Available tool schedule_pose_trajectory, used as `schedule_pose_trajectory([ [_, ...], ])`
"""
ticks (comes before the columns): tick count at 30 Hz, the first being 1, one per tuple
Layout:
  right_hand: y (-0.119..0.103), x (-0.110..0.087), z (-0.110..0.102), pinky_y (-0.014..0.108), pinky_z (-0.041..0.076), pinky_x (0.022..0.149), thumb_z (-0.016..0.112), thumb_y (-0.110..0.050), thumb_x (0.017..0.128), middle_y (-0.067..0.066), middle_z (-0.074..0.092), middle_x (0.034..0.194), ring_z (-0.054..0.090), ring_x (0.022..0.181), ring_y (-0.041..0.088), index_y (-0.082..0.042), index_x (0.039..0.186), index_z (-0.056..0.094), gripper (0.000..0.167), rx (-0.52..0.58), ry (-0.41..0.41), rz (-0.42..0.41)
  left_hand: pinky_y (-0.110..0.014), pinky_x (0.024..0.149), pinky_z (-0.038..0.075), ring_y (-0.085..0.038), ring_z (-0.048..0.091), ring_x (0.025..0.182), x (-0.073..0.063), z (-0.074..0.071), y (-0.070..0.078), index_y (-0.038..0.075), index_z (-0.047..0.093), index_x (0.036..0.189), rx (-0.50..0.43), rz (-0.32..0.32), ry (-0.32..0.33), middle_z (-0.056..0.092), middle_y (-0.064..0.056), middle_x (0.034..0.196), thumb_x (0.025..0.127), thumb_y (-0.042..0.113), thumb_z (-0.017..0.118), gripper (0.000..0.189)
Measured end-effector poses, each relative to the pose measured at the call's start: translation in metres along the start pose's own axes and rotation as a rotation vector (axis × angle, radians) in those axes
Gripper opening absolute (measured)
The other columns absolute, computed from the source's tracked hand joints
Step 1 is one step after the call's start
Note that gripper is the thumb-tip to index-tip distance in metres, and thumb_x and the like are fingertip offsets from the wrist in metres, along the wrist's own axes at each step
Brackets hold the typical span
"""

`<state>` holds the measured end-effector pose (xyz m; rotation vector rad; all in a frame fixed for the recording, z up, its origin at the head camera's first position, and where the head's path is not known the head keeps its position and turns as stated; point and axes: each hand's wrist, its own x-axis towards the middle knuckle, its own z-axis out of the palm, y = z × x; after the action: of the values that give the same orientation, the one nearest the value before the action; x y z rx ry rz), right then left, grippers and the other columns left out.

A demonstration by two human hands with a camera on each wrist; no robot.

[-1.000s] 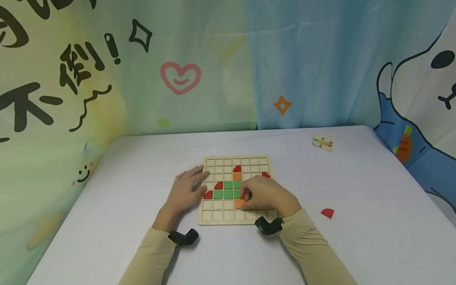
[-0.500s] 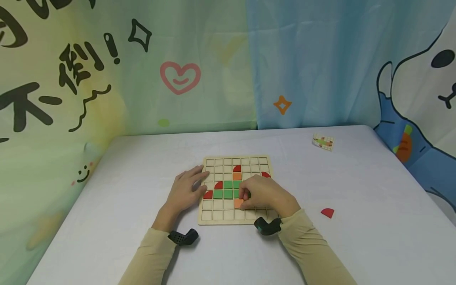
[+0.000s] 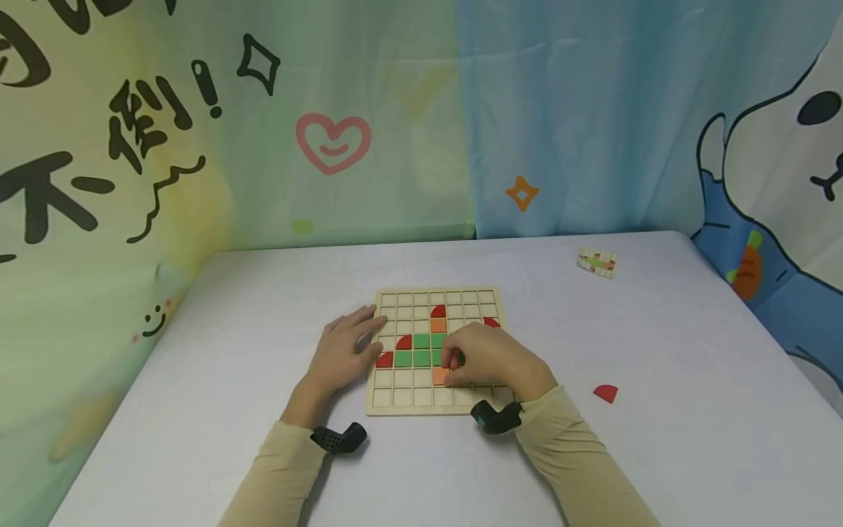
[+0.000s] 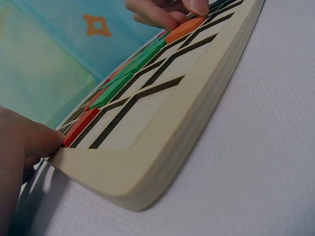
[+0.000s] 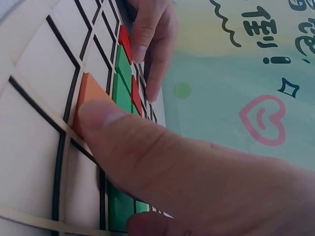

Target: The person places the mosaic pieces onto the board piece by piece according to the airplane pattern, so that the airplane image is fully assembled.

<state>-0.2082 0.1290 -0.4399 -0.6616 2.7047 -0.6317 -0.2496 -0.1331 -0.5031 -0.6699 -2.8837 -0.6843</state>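
Observation:
A pale wooden grid board (image 3: 403,399) lies on the table, with coloured tiles in some cells. My left hand (image 3: 344,350) rests at its left edge, fingers spread; the thumb touches the rim next to a red quarter-round tile (image 4: 81,127). Over the board's right half, my right hand (image 3: 495,357) has curled fingers and pinches an orange square tile (image 5: 90,93) at a cell below the green tiles (image 3: 421,359). In the right wrist view its thumb (image 5: 106,120) lies on that tile. The right hand hides several cells and part of the green tiles.
A loose red quarter-round tile (image 3: 606,394) lies on the table to the right of the board. Toward the back right is a small curled pattern card (image 3: 597,263). Printed curtains (image 3: 395,183) stand behind the white table (image 3: 263,293).
My right hand has shifted very slightly left along with the orange tile. The left hand has stayed in place at the board's edge.

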Motion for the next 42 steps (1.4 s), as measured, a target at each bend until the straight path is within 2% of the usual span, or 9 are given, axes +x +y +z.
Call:
schedule_pose_trajectory([
  [10, 0.003, -0.002, -0.002, 0.024, 0.047, 0.066, 0.079, -0.032, 0.076, -0.016, 0.059, 0.075, 0.053, 0.073, 0.004, -0.028, 0.078, 0.067, 0.014, 0.008, 0.010, 0.013, -0.049, 0.115, 0.025, -0.024, 0.037, 0.139, 0.001, -0.001, 0.004, 0.019, 0.055, 0.134, -0.003, -0.002, -0.008, 0.043, -0.003, 0.149, 0.089, 0.036, 0.054, 0.048],
  [15, 0.017, -0.008, -0.016, 0.026, 0.046, 0.066, 0.076, -0.030, 0.080, -0.010, 0.059, 0.075, 0.053, 0.072, 0.008, -0.022, 0.086, 0.068, 0.012, 0.100, 0.026, 0.026, -0.049, 0.115, 0.025, -0.024, 0.037, 0.140, 0.001, -0.001, 0.005, 0.019, 0.055, 0.135, -0.003, -0.001, -0.011, 0.043, -0.003, 0.149, 0.090, 0.036, 0.055, 0.048],
  [18, 0.034, -0.020, -0.028, 0.026, 0.044, 0.065, 0.075, -0.025, 0.082, -0.005, 0.059, 0.078, 0.051, 0.071, 0.011, -0.017, 0.093, 0.068, 0.015, 0.164, 0.037, 0.067, -0.049, 0.115, 0.025, -0.024, 0.036, 0.140, 0.001, 0.000, 0.005, 0.019, 0.055, 0.135, -0.005, -0.002, -0.014, 0.043, -0.003, 0.149, 0.090, 0.035, 0.055, 0.048],
  [21, 0.053, -0.037, -0.043, 0.027, 0.043, 0.065, 0.074, -0.024, 0.082, 0.000, 0.059, 0.086, 0.051, 0.072, 0.014, -0.014, 0.101, 0.067, 0.023, 0.185, 0.058, 0.143, -0.049, 0.115, 0.025, -0.024, 0.036, 0.140, 0.001, 0.002, 0.005, 0.020, 0.055, 0.135, -0.005, -0.002, -0.017, 0.043, -0.003, 0.149, 0.090, 0.034, 0.055, 0.048],
  [25, 0.084, -0.065, -0.058, 0.028, 0.043, 0.066, 0.075, -0.026, 0.081, 0.010, 0.058, 0.101, 0.050, 0.082, 0.019, -0.012, 0.114, 0.063, 0.038, 0.157, 0.081, 0.252, -0.050, 0.115, 0.025, -0.024, 0.036, 0.140, 0.000, 0.002, 0.005, 0.019, 0.055, 0.135, -0.006, 0.001, -0.019, 0.043, -0.003, 0.149, 0.089, 0.034, 0.055, 0.047],
  [32, 0.133, -0.108, -0.066, 0.039, 0.048, 0.076, 0.075, -0.037, 0.079, 0.025, 0.047, 0.122, 0.047, 0.102, 0.036, -0.010, 0.129, 0.052, 0.062, 0.180, 0.081, 0.357, -0.049, 0.115, 0.025, -0.023, 0.036, 0.140, 0.000, 0.001, 0.004, 0.019, 0.055, 0.134, -0.002, -0.004, -0.018, 0.043, -0.003, 0.149, 0.089, 0.034, 0.055, 0.048],
  [37, 0.155, -0.121, -0.059, 0.052, 0.043, 0.080, 0.079, -0.044, 0.072, 0.029, 0.038, 0.121, 0.039, 0.107, 0.040, -0.010, 0.135, 0.046, 0.079, 0.201, 0.042, 0.391, -0.050, 0.114, 0.025, -0.024, 0.037, 0.140, 0.000, -0.001, 0.003, 0.019, 0.055, 0.135, -0.002, 0.002, -0.013, 0.043, -0.004, 0.149, 0.088, 0.034, 0.056, 0.049],
  [42, 0.163, -0.126, -0.053, 0.062, 0.039, 0.085, 0.079, -0.049, 0.070, 0.030, 0.032, 0.125, 0.034, 0.114, 0.044, -0.012, 0.144, 0.038, 0.093, 0.195, 0.004, 0.396, -0.051, 0.114, 0.026, -0.024, 0.037, 0.139, 0.000, -0.003, 0.003, 0.018, 0.055, 0.135, -0.012, 0.008, -0.008, 0.043, -0.004, 0.149, 0.088, 0.032, 0.056, 0.049],
])
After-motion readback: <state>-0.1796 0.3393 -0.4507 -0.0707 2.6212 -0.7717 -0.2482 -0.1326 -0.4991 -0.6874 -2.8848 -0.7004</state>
